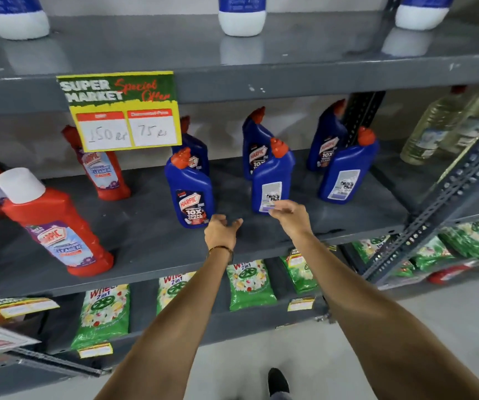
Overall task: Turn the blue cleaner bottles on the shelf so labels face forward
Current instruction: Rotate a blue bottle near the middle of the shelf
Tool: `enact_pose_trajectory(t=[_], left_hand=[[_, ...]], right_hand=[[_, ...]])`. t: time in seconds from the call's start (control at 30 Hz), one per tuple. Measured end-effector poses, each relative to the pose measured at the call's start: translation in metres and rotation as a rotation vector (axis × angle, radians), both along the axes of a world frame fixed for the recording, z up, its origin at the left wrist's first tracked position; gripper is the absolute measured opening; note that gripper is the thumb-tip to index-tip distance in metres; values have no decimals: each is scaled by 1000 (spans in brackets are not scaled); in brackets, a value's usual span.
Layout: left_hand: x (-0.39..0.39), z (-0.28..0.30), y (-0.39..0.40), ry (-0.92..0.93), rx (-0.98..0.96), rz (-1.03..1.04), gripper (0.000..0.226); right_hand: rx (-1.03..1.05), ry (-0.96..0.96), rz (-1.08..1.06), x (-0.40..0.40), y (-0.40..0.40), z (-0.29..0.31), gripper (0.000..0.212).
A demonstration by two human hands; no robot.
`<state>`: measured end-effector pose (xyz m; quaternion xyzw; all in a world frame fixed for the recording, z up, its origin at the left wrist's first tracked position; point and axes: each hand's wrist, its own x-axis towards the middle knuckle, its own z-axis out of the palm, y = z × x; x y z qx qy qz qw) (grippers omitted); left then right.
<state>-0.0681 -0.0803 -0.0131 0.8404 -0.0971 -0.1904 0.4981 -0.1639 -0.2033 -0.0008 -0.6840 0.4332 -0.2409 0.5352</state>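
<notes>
Several blue cleaner bottles with red caps stand on the grey middle shelf (151, 243). The front-left bottle (190, 188) shows its front label. The front-middle bottle (271, 176) and the front-right bottle (346, 171) show white back labels. Three more blue bottles stand behind, at left (196, 151), middle (254, 145) and right (327, 140), front labels showing. My left hand (221, 230) hovers open just right of the front-left bottle's base. My right hand (288, 213) reaches the base of the front-middle bottle, fingertips at its back label; it holds nothing.
Red cleaner bottles (56, 223) stand at the shelf's left. A yellow special-offer price sign (121, 111) hangs from the shelf above. Green detergent packets (102, 316) fill the lower shelf. Pale liquid bottles (434, 131) stand beyond a perforated upright (434, 203) at right.
</notes>
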Motion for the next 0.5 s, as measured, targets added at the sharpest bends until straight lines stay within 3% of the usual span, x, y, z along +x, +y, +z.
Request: enact_pose_trajectory(t=[0.17,0.33,0.5], left_hand=[[1,5,-39,-20,-60,-96,57],[12,6,-75,-4,-61,-204,72],[19,5,-92,-5,-79,-191,69]], right_hand=[[34,107,-46,-7,-47,2,40],[45,95,221,6,-82,15,57],[25,70,496,12,-103,16,50]])
